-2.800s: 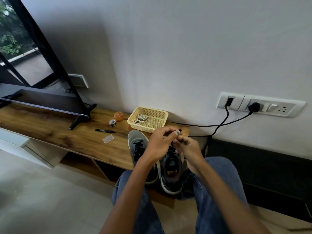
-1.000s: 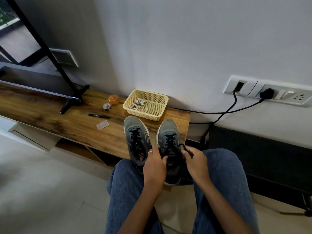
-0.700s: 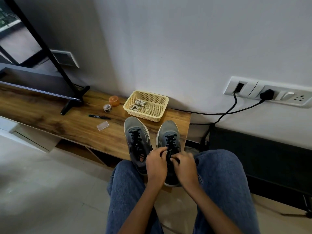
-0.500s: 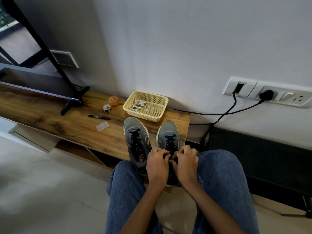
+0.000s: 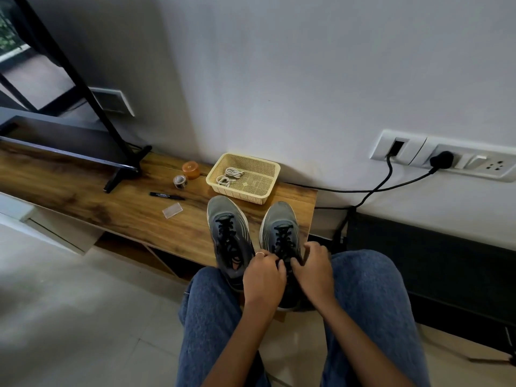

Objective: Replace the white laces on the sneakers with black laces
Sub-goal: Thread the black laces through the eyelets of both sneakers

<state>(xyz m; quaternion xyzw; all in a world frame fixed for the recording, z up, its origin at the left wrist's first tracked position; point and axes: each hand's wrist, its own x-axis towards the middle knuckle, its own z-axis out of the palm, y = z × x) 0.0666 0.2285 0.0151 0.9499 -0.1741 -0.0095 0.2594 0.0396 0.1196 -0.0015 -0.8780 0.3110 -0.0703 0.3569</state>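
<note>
In the yellow basket (image 5: 261,195) we see coiled white laces (image 5: 229,175). Our left hand (image 5: 264,277) and right hand (image 5: 314,270) pinch the right sneaker's (image 5: 280,227) black lace (image 5: 282,239).

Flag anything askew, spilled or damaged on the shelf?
Nothing stands out. Both sneakers, left and right, sit upright side by side with black laces; the white laces lie inside the basket. Both hands, left and right, work the right sneaker's lace.

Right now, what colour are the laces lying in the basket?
White: the coiled laces in the cream basket, clearest in the head view.
</note>
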